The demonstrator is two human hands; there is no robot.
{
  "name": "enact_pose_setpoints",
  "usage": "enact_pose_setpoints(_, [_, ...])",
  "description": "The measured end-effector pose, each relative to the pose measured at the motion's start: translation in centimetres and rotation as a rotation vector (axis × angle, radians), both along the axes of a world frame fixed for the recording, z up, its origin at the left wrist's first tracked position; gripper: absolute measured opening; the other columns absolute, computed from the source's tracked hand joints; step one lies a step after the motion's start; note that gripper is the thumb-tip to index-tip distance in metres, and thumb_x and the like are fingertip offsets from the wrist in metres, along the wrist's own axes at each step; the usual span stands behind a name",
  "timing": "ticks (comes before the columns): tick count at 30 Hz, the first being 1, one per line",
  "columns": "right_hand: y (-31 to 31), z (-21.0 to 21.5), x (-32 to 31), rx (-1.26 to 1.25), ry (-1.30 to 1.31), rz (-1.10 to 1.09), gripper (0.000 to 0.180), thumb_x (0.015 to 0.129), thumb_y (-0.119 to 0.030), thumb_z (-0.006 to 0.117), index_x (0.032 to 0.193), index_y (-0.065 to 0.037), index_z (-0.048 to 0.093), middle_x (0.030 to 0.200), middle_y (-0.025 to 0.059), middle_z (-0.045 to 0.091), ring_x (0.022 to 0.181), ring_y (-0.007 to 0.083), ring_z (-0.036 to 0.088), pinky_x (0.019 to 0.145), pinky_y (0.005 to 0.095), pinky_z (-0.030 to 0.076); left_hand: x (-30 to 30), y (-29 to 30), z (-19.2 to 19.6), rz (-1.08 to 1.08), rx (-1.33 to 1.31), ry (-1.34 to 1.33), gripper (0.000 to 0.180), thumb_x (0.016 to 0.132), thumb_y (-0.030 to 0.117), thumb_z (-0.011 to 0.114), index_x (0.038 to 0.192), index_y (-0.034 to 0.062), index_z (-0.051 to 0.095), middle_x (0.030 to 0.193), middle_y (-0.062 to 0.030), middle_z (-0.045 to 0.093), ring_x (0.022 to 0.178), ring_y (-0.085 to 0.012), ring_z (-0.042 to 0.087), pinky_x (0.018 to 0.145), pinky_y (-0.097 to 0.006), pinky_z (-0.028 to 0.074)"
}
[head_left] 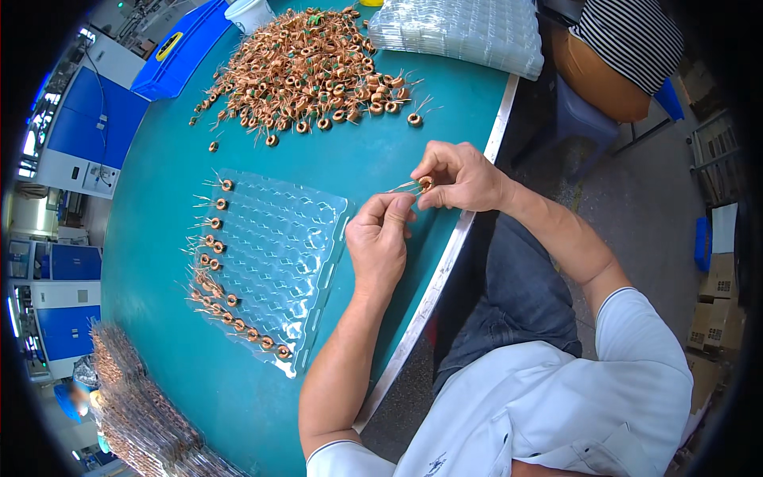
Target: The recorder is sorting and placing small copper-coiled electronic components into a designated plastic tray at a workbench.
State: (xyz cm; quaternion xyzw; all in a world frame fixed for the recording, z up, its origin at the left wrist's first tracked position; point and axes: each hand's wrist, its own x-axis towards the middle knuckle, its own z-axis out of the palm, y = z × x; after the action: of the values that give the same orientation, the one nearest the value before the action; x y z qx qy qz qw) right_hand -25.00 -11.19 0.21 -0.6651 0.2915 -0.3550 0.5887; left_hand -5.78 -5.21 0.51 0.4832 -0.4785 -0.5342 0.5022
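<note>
A small ring-shaped copper wire coil [425, 184] sits near the frame's centre, above the teal table's [159, 262] edge. The right hand [461, 176] pinches it; its thin leads point left toward the left hand [380, 238], whose fingertips pinch them. A clear plastic tray [274, 262] lies left.

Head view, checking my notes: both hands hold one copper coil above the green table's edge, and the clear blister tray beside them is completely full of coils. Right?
Not quite. The head view shows the blister tray mostly unfilled: coils sit only along its far-left edge. Both hands do hold one copper coil.
</note>
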Motion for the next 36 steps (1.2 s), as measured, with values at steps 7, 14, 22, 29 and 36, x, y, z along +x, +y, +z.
enact_pose_setpoints(7, [0.1, 0.4, 0.2, -0.182, 0.140, -0.082, 0.030, 0.079, -0.003, 0.081, 0.099, -0.001, 0.058, 0.083, 0.0010, 0.061, 0.077, 0.0032, 0.058, 0.064, 0.0208, 0.048, 0.0, 0.0, -0.1, 0.078, -0.029, 0.024, 0.021, 0.096, 0.022, 0.066, 0.090, 0.0018, 0.069, 0.072, -0.0010, 0.061, 0.057, -0.0054, 0.049, 0.050, -0.020, 0.037])
enact_pose_setpoints(14, [-0.1, 0.0, -0.2, -0.209, 0.171, -0.096, 0.029, 0.079, -0.003, 0.081, 0.098, -0.001, 0.058, 0.083, 0.0015, 0.062, 0.076, 0.0035, 0.059, 0.064, 0.0208, 0.048, -0.1, -0.2, -0.3, 0.064, -0.017, 0.013, 0.023, 0.096, 0.024, 0.066, 0.092, 0.0018, 0.068, 0.073, -0.0010, 0.062, 0.057, -0.0054, 0.049, 0.050, -0.020, 0.037])
enact_pose_setpoints(22, [0.4, 0.4, -0.1, -0.388, 0.220, -0.169, 0.029, 0.076, -0.007, 0.083, 0.093, -0.001, 0.061, 0.077, 0.0033, 0.063, 0.069, 0.0066, 0.061, 0.059, 0.0223, 0.049, -0.8, 0.0, -0.1, 0.063, -0.068, 0.012, 0.022, 0.097, 0.024, 0.064, 0.094, 0.0019, 0.066, 0.075, -0.0004, 0.061, 0.060, -0.0060, 0.051, 0.053, -0.021, 0.040])
enact_pose_setpoints(29, [0.9, -0.2, 0.8, -0.614, 0.183, -0.198, 0.027, 0.076, -0.011, 0.084, 0.092, -0.001, 0.064, 0.079, 0.0050, 0.065, 0.065, 0.0113, 0.062, 0.056, 0.0242, 0.050, 0.4, 0.1, -0.6, 0.062, -0.075, 0.139, 0.025, 0.098, 0.027, 0.063, 0.091, 0.0027, 0.066, 0.072, 0.0003, 0.059, 0.059, -0.0064, 0.050, 0.052, -0.020, 0.038])
enact_pose_setpoints(36, [0.0, 1.4, 0.1, -0.024, 0.087, -0.216, 0.025, 0.091, -0.017, 0.070, 0.110, -0.003, 0.063, 0.086, 0.0025, 0.060, 0.066, 0.0083, 0.059, 0.052, 0.0199, 0.048, -0.3, -0.2, -0.3, 0.193, -0.084, 0.176, 0.036, 0.098, 0.022, 0.062, 0.128, 0.0022, 0.056, 0.106, -0.0074, 0.063, 0.081, -0.0097, 0.058, 0.064, -0.022, 0.049])
